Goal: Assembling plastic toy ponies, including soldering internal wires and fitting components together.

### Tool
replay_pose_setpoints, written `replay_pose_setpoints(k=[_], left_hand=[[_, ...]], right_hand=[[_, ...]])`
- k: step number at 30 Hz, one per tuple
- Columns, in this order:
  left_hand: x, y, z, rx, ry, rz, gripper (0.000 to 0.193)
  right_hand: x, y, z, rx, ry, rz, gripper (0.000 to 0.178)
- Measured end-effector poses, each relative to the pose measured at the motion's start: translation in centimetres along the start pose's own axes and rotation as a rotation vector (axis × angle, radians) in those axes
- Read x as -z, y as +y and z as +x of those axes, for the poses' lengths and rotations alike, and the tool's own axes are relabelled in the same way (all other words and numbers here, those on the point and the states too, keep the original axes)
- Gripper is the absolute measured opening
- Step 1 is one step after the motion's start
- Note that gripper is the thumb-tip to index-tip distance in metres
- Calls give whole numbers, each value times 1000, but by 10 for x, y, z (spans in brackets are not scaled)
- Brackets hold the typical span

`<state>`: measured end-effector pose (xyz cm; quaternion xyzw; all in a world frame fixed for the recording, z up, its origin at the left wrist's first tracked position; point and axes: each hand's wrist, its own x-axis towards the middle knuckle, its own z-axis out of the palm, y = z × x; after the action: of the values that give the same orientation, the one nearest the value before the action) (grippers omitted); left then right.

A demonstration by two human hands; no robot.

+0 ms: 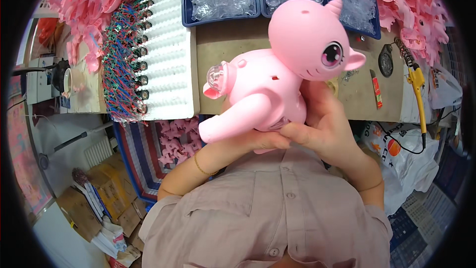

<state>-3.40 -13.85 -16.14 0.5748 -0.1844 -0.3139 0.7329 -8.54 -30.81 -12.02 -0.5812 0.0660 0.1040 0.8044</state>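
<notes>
Above the near edge of the table, both my hands hold up a pink unicorn toy [258, 77]. Its round head, with a purple eye and small horn, points to the upper right. A clear dome [216, 75] sits at the body's left end, and a leg sticks out toward the lower left. My left hand [270, 140] is closed under the belly, most of its fingers hidden behind the toy. From the right, my right hand [325, 124] grips the lower body, its thumb pressed near a small opening on the underside.
Left on the table stands a white foam tray [171, 69] lined with wired parts [121, 64]. Blue bins [223, 21] of clear plastic pieces line the back. Pink parts [99, 0] are heaped at both far corners. A red cutter [376, 90] and a yellow tool [417, 84] are at right.
</notes>
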Motion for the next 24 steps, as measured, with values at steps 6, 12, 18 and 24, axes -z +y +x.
replay_pose_setpoints(k=[6, 12, 18, 24], left_hand=[[0, 14, 6, -65, -25, 479, 78], [7, -9, -8, -199, 25, 787, 40], [1, -20, -11, -295, 139, 691, 26], [-16, -7, -9, -111, 227, 447, 16]], right_hand=[[11, 3, -1, 31, 22, -6, 64], [52, -7, 11, 461, 464, -180, 41], [32, -31, 20, 839, 126, -692, 53], [23, -31, 27, 791, 238, -615, 48]])
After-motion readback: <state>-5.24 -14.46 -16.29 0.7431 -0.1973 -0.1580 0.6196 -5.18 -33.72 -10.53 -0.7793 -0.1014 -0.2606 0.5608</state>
